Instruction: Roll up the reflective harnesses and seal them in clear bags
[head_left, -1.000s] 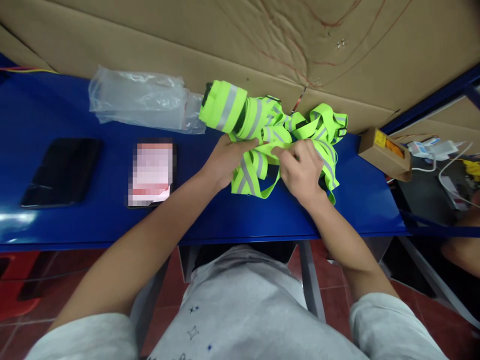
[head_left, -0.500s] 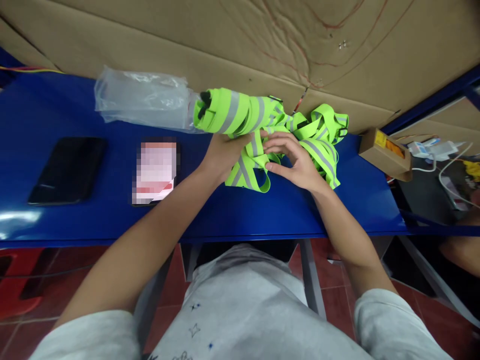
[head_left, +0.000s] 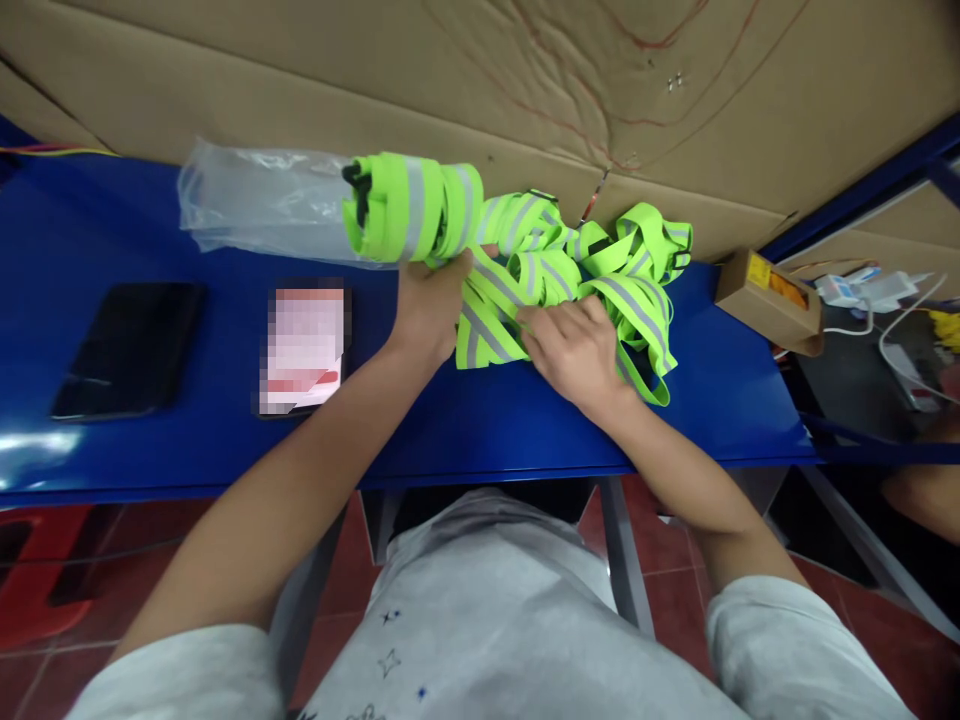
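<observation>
Bright yellow-green straps (head_left: 551, 275) with grey reflective stripes lie in a tangled heap at the back middle of the blue table. A thick rolled bundle of the same strap (head_left: 412, 205), with black clips at its left end, is at the heap's left. My left hand (head_left: 435, 305) is closed round strap just below this roll, its thumb pointing up and right. My right hand (head_left: 571, 345) pinches a striped strap at the heap's front, fingers curled, back of the hand up. A loose loop hangs right of my right hand.
A clear plastic bag (head_left: 262, 205) lies behind the phone (head_left: 306, 340) with a lit screen. A black tablet-like device (head_left: 131, 350) is at the left. An open small cardboard box (head_left: 772, 300) stands at the right, near white cables. A cardboard wall (head_left: 300, 70) rises behind.
The rolled bundle has shifted left and turned its end more towards me. My right hand has come nearer the front edge, its fingers now curled onto the strap instead of spread.
</observation>
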